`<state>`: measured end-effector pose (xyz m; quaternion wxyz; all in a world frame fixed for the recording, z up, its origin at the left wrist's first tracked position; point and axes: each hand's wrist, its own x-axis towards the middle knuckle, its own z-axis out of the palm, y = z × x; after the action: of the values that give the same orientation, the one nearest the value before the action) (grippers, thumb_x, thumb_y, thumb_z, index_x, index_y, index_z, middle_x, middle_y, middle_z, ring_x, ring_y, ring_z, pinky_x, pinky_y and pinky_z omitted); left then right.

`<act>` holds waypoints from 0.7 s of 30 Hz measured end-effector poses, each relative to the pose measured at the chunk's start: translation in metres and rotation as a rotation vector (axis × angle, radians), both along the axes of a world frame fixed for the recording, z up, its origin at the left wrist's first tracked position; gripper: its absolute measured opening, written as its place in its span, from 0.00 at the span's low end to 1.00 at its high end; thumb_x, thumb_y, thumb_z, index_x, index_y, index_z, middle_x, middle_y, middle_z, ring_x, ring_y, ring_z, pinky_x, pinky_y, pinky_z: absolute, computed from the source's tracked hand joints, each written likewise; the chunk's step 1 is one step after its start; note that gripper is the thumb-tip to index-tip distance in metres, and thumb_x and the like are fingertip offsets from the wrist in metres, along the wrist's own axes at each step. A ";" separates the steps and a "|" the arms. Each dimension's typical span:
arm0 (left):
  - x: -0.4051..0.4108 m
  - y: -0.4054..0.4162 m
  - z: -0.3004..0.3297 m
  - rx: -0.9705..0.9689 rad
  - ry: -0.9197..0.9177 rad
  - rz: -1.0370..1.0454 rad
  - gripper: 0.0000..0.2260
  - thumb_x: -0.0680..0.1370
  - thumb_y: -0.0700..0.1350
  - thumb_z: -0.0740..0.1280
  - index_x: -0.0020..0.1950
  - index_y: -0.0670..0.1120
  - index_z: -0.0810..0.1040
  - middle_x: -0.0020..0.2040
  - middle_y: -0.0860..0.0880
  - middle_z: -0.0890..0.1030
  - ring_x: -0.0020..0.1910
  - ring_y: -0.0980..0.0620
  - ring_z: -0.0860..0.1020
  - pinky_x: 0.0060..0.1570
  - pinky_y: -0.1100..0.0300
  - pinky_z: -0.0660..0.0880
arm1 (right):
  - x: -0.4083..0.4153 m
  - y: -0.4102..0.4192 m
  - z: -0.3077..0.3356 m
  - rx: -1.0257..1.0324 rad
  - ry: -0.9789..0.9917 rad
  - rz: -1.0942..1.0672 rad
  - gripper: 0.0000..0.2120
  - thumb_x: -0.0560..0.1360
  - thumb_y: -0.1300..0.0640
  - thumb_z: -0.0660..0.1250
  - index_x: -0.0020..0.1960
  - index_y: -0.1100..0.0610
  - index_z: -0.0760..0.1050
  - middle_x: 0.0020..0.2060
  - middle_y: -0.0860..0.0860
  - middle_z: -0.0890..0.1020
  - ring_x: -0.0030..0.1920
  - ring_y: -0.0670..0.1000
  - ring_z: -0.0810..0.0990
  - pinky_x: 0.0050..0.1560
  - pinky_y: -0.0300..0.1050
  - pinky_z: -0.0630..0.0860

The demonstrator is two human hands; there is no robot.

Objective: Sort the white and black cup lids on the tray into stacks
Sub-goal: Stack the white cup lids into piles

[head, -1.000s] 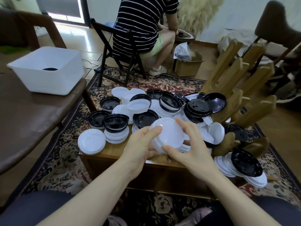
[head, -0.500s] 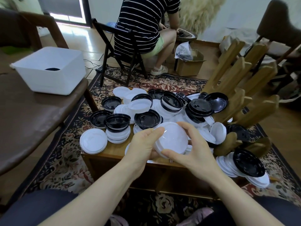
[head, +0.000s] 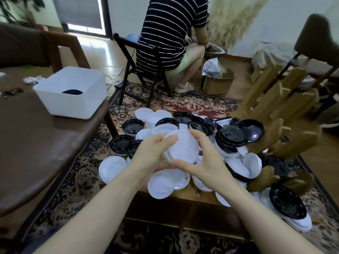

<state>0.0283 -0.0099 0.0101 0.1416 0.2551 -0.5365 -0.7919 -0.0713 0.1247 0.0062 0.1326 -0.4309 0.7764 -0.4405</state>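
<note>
Left hand: the left hand (head: 148, 154) is curled round the left rim of a white lid stack (head: 181, 148), thumb lying over the top face, fingers hidden beneath.
Right hand: the right hand (head: 205, 162) clasps the same stack from the right, forefinger arched over the far rim, thumb pressed against the near edge.
Held thing: the stack is tilted, its flat top facing up and toward the camera, lifted clear above the tray; how many lids it holds I cannot tell.
Deciding relation: a loose white lid (head: 167, 183) lies flat directly below and just nearer than the held stack, between the two wrists; neither hand is clearly closer, so whichever lets go first can take it.
Settled pile: a white pile (head: 111, 168) rests at the near-left corner of the tray, just left of the left wrist.
Unsorted heap: black lids (head: 232, 135) and white ones lie jumbled behind and to the right of the hands; another black lid (head: 287, 201) sits on white ones at the far right.
Support: the low wooden bench (head: 183, 196) carries everything.
Progress: by my judgement, sorting is early, most lids remaining mixed.
</note>
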 end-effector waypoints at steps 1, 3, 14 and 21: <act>0.000 -0.010 0.003 -0.030 -0.006 0.042 0.07 0.80 0.44 0.68 0.54 0.44 0.82 0.50 0.44 0.85 0.43 0.48 0.85 0.36 0.55 0.81 | -0.003 -0.010 0.002 0.012 0.001 0.031 0.41 0.63 0.34 0.71 0.71 0.44 0.62 0.65 0.34 0.68 0.65 0.32 0.66 0.61 0.29 0.66; 0.000 -0.032 0.007 -0.062 -0.014 0.207 0.04 0.80 0.43 0.67 0.50 0.46 0.81 0.47 0.45 0.85 0.41 0.50 0.85 0.35 0.57 0.82 | -0.012 -0.028 0.005 0.008 -0.016 0.067 0.40 0.65 0.34 0.69 0.73 0.43 0.59 0.66 0.34 0.67 0.66 0.31 0.65 0.63 0.29 0.65; 0.013 -0.115 -0.007 0.285 0.059 0.648 0.12 0.82 0.42 0.66 0.65 0.44 0.75 0.61 0.45 0.80 0.57 0.47 0.80 0.40 0.54 0.79 | -0.063 -0.091 -0.037 0.389 0.578 0.058 0.17 0.77 0.50 0.69 0.64 0.53 0.76 0.69 0.51 0.71 0.75 0.55 0.58 0.68 0.54 0.58; 0.004 -0.114 -0.004 0.393 0.068 0.474 0.05 0.81 0.43 0.66 0.55 0.45 0.78 0.56 0.45 0.83 0.49 0.49 0.83 0.37 0.56 0.82 | -0.064 -0.095 -0.046 0.163 0.579 0.004 0.04 0.75 0.60 0.71 0.44 0.51 0.80 0.54 0.47 0.81 0.67 0.53 0.71 0.57 0.46 0.58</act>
<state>0.0326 -0.1243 0.0063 0.2883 0.3690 -0.2937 -0.8333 -0.1355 0.0298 -0.0399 -0.0593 -0.5281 0.8138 -0.2351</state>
